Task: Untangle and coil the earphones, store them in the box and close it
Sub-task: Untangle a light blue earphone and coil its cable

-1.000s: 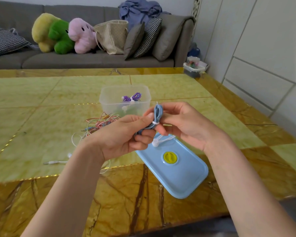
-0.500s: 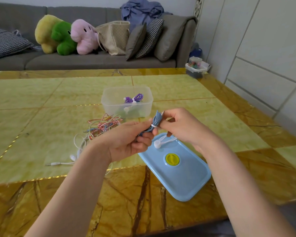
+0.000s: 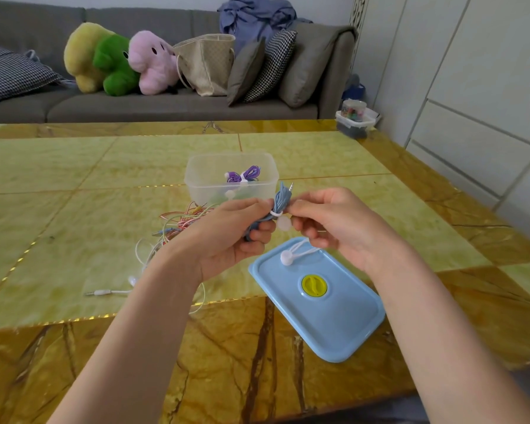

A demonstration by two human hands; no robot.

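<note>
Holding blue earphones [image 3: 280, 200], coiled, white-tied.

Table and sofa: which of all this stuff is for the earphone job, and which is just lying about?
Job: blue earphones, held by left hand and right hand; tie; box; purple earphones; lid; tangle.

Lying about: plush toys, bag, cushions.

light: soft, even daylight — glare: sheen on table [image 3: 74, 166] | edges: wide-angle bending
</note>
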